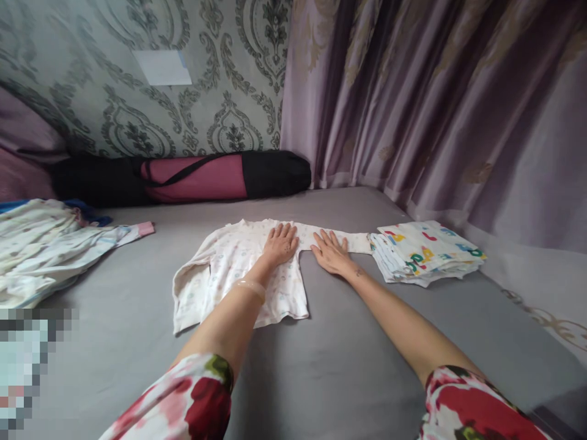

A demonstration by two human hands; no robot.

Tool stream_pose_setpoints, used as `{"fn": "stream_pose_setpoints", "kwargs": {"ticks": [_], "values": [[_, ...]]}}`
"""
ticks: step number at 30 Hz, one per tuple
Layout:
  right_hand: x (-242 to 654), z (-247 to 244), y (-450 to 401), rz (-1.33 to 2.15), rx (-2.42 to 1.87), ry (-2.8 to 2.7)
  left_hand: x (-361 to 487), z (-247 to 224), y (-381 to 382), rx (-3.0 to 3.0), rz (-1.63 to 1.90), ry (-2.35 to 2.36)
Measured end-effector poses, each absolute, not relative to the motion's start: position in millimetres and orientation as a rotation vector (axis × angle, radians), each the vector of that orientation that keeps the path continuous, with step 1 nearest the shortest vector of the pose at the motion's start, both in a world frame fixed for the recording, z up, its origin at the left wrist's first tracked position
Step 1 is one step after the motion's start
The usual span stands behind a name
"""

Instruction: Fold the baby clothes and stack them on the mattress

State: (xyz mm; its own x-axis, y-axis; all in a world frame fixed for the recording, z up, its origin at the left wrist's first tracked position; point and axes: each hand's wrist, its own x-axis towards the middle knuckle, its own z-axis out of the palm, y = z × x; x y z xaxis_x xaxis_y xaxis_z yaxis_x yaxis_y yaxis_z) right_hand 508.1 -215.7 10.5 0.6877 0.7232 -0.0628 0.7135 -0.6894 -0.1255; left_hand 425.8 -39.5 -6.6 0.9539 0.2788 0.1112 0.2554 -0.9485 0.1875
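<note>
A small white long-sleeved shirt (233,263) with a faint print lies spread on the grey bed sheet. My left hand (280,243) rests flat on its upper right part near the shoulder, fingers stretched out. On the sleeve that reaches to the right lies my right hand (331,250), also flat with its fingers apart. That sleeve's cuff touches a stack of folded clothes (428,247), whose top piece is white with colourful letters. The other sleeve bends down at the left. My left forearm hides some of the shirt's front.
A heap of loose clothes (41,250) lies at the left. Along the wall stretches a long black and maroon bag (197,177). Purple curtains (367,91) hang behind and to the right of the grey sheet (330,354). The lower left corner is pixelated.
</note>
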Motion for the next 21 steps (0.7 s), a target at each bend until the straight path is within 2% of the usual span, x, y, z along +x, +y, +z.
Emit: {"fn": "stream_pose_setpoints", "kwargs": {"ticks": [8, 13, 16, 21], "values": [[530, 12, -253, 0.211, -3.012, -0.938, 428, -4, -40, 2.870, 0.160, 0.402], [541, 17, -245, 0.315, -3.065, -0.876, 419, 25, -29, 2.578, 0.033, 0.352], [547, 29, -230, 0.335, -3.092, -0.860, 389, 50, -11, 2.417, 0.190, 0.300], [523, 39, -179, -0.035, -2.929, -1.078, 306, 73, 43, 2.239, 0.567, 0.523]]}}
